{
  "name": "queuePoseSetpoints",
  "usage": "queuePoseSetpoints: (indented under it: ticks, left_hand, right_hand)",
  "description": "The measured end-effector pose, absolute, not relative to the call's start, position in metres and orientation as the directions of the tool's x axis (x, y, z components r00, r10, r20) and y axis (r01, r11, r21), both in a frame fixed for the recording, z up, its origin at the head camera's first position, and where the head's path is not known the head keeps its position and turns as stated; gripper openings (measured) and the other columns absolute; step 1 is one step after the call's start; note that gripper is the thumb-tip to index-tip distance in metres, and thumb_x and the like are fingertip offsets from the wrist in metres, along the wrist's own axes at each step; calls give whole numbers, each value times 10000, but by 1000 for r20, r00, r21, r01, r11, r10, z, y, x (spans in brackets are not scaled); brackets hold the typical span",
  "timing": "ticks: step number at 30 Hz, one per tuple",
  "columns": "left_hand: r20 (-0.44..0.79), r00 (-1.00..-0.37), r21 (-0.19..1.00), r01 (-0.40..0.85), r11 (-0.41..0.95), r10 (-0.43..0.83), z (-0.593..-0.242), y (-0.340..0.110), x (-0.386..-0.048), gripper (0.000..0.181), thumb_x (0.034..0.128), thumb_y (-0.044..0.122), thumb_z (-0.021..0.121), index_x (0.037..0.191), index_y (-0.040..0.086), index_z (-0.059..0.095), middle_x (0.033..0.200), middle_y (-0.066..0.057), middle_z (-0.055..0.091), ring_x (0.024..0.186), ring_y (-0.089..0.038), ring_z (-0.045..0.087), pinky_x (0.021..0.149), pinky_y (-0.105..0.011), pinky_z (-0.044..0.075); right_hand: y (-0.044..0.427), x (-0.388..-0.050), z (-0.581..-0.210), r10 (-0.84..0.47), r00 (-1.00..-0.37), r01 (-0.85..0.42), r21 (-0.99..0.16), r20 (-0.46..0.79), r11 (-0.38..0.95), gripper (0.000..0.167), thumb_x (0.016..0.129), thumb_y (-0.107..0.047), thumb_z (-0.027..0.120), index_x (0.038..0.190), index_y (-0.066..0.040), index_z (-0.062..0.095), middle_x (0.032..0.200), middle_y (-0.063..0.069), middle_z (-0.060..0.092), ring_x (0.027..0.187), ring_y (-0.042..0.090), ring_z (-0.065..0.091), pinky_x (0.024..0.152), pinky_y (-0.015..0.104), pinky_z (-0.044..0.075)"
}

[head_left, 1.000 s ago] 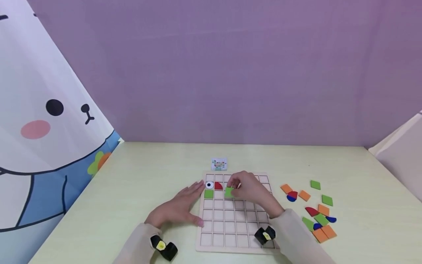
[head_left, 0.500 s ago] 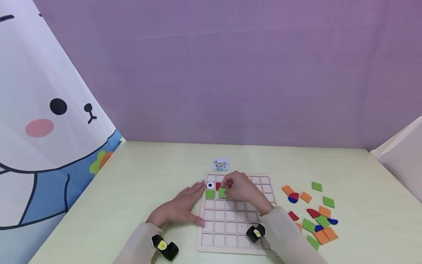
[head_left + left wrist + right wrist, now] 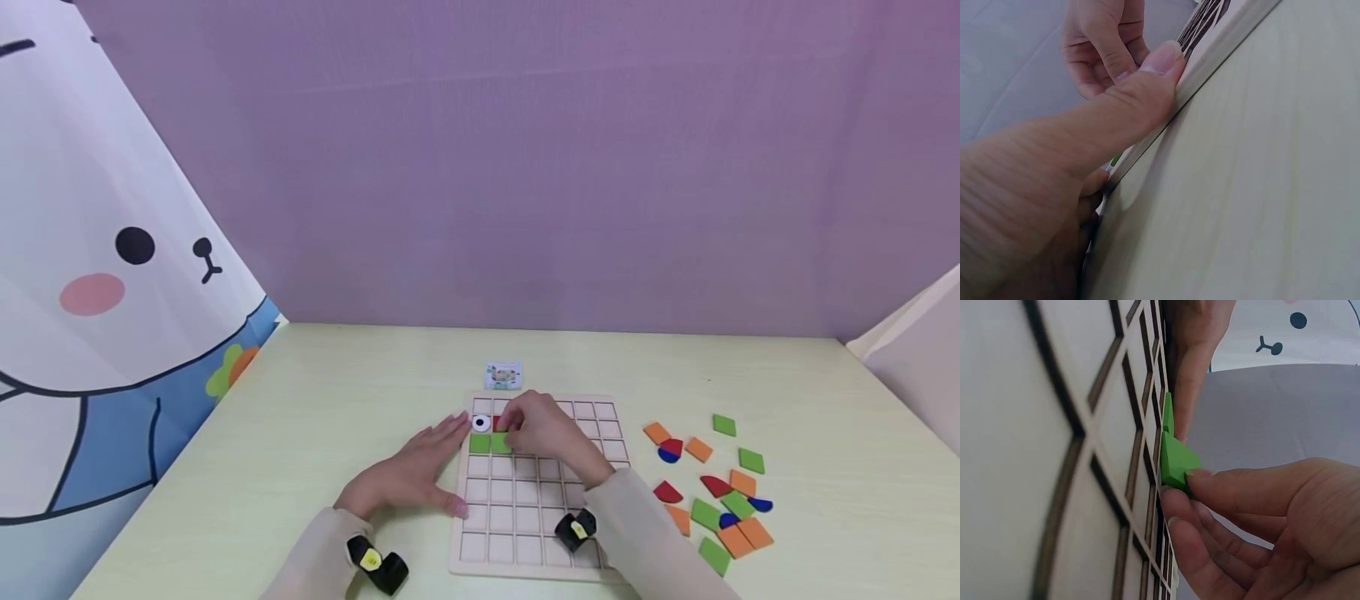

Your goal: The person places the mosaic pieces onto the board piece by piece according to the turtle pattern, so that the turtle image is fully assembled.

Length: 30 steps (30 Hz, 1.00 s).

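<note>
A pale wooden grid board [image 3: 512, 519] lies on the table. My right hand [image 3: 540, 429] pinches a green square tile [image 3: 1177, 464] between thumb and fingers. In the right wrist view that tile is tilted, one edge down at the grid, close to another green tile [image 3: 1169, 414] that sits in the board. The head view shows a white eye tile [image 3: 481, 423] above the seated green tile [image 3: 479, 443] in the left column. A red tile [image 3: 497, 424], partly hidden by my right fingers, is beside the eye. My left hand [image 3: 405, 475] rests along the board's left edge, fingers straight.
A small picture card [image 3: 503, 375] lies beyond the board's far edge. Right of the board are scattered loose tiles: green [image 3: 723, 425], orange [image 3: 699, 450], red [image 3: 667, 492] and blue [image 3: 761, 505], some overlapping. A purple cloth [image 3: 555, 167] hangs behind the table.
My right hand has moved left over the board with the green tile, from about the third column to the second, beside the seated green tile. My left hand has stayed at the board's edge.
</note>
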<state>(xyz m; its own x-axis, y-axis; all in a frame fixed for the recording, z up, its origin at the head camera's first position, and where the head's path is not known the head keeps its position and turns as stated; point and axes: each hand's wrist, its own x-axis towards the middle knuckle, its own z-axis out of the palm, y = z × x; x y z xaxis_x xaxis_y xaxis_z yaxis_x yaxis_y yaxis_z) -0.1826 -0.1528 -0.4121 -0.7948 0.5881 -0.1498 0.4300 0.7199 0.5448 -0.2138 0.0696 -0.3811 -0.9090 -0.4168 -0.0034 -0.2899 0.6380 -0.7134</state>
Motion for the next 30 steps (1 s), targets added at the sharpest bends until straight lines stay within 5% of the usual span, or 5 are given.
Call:
queuePoseSetpoints:
  ticks: [30]
  left_hand:
    - [-154, -797, 542, 426, 724, 584, -411, -151, -183, 1138, 711, 582, 733, 1534, 87, 123, 1617, -48, 46, 1492, -271, 20, 1197, -518, 64]
  right_hand:
    - [69, -213, -383, -411, -912, -302, -677, -1, 671, 130, 717, 65, 724, 796, -38, 732, 756, 35, 671, 662, 134, 553, 610, 248, 470]
